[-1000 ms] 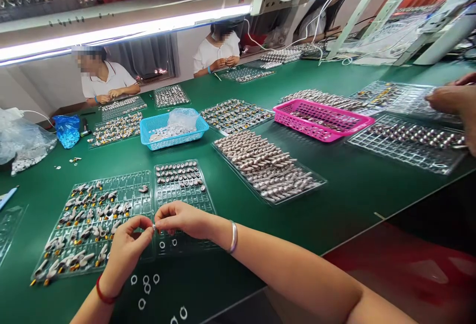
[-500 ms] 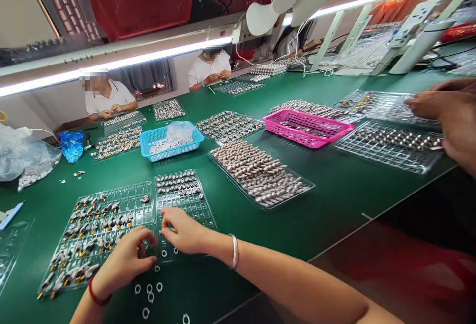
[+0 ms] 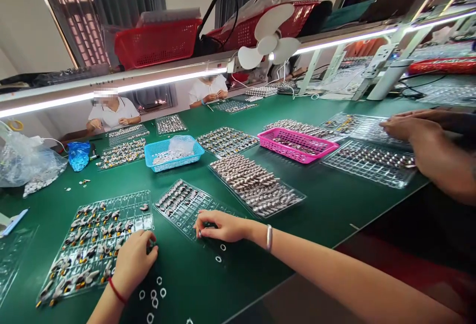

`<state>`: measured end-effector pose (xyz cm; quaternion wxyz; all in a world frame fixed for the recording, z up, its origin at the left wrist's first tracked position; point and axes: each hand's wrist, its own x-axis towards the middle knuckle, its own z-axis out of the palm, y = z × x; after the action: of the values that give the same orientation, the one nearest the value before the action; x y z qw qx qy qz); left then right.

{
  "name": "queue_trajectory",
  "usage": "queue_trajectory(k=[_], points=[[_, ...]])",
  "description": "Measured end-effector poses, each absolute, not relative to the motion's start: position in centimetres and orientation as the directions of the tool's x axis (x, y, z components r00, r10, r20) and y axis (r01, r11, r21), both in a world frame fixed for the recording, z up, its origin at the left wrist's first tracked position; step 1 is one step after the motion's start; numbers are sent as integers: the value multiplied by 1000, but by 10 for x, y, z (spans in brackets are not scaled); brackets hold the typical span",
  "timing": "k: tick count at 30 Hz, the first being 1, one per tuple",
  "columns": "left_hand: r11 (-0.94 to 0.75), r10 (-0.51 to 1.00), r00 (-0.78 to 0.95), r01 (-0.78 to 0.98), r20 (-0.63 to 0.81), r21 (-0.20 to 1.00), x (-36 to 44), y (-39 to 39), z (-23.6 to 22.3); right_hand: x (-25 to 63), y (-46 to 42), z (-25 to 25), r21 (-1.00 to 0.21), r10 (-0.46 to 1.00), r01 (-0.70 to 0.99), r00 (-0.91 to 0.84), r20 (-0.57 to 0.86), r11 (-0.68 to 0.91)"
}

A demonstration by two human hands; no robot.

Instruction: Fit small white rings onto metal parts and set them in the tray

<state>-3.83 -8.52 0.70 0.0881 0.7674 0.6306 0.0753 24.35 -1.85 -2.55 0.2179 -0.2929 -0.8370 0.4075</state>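
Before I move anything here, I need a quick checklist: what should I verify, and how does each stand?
1. Left hand free of the larger tray: cannot tell.
2. Right hand empty: cannot tell, fingertips unclear.
3. Smaller tray squared with the larger one: not ok, angled.
4. White rings gathered: not ok, scattered.
5. Pink basket apart from both hands: ok.
6. Other person's hands apart from ours: ok.
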Motion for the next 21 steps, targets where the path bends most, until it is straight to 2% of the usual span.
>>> queue_trajectory(k=[3, 7, 10, 14, 21], points=[[-186, 982, 191, 959, -1, 214, -39, -84, 8, 244, -18, -25, -813, 724, 370, -684, 89, 449], [-182, 983, 185, 964, 3, 195, -36, -84, 8, 211, -38, -35, -777, 907, 524, -399, 139, 349], [-185, 982, 188, 965, 2, 187, -36, -83, 8, 178, -60, -46, -752, 941, 580, -298, 163, 314], [-187, 981, 192, 965, -9, 186, -38, -83, 7, 168, -69, -54, -740, 926, 580, -341, 159, 341], [-151, 988, 154, 970, 1, 190, -45, -81, 4, 220, -39, -44, -755, 795, 439, -581, 175, 487]])
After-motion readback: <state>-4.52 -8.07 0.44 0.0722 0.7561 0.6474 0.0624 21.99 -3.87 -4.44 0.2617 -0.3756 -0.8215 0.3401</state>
